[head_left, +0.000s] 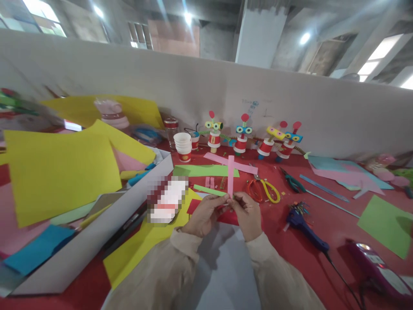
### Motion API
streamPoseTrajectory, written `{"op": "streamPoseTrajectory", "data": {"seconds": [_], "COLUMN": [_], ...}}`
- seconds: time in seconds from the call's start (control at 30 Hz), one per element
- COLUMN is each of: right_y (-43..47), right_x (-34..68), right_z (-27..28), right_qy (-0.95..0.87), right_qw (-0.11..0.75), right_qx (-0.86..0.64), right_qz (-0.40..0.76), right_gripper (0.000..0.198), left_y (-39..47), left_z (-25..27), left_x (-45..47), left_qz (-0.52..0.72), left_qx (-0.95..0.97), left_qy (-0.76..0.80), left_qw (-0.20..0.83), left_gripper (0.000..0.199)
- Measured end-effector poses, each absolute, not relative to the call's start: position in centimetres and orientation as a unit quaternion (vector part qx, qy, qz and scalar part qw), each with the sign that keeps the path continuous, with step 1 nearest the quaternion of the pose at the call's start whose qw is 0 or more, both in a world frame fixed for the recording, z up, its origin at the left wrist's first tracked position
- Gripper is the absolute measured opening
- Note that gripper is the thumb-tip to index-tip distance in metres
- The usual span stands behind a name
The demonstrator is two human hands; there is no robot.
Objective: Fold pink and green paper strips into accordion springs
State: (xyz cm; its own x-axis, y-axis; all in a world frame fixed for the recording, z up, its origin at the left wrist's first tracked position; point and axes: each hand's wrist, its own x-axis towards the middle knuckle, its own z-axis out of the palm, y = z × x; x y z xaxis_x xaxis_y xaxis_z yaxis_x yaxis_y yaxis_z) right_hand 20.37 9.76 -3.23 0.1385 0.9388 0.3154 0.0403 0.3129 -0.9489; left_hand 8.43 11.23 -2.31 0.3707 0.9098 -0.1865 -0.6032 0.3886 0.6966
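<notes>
A pink paper strip (230,174) stands upright from the fingertips of my two hands. A light green paper strip (209,190) runs off to the left from the same spot, and the two strips meet there. My left hand (204,215) pinches this meeting point from the left, fingers closed. From the other side, my right hand (248,214) closes thumb and fingers on the strips' lower end. Fingers hide the exact joint. Below the hands lies red paper (229,218), and close by on the table are small folded pink paper pieces (210,182).
Scissors (272,191), pliers (292,180) and a blue glue gun (306,226) with a cord lie at right. Stacked paper cups (183,148) and several cup figures (241,142) stand at the back. A white box (87,234) holding coloured paper is at left.
</notes>
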Motion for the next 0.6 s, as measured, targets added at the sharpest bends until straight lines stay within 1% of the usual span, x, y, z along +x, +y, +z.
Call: {"op": "streamPoseTrajectory", "data": {"seconds": [0.1,0.2,0.37,0.47,0.6], "right_y": [9.84,9.77,9.61,9.67,9.83], "right_x": [20.46,20.48,20.47,20.49,20.50], "right_z": [-3.20,-3.02,-2.75,-2.80,-2.91], "right_qy": [-0.548,-0.551,-0.535,-0.525,-0.510], "right_qw": [0.587,0.577,0.580,0.584,0.593], "right_qx": [-0.444,-0.427,-0.437,-0.434,-0.431], "right_qz": [0.398,0.426,0.432,0.441,0.449], "right_gripper": [0.009,0.014,0.017,0.017,0.018], "left_y": [11.39,11.52,11.61,11.64,11.50], "left_z": [-2.34,-2.30,-2.25,-2.28,-2.11], "left_x": [8.24,8.07,8.15,8.23,8.18], "left_qz": [0.482,0.496,0.513,0.529,0.526], "left_qx": [0.278,0.296,0.313,0.312,0.313], "left_qy": [0.294,0.289,0.292,0.306,0.291], "left_qw": [0.777,0.764,0.744,0.727,0.735], "left_gripper": [0.013,0.012,0.014,0.012,0.011]}}
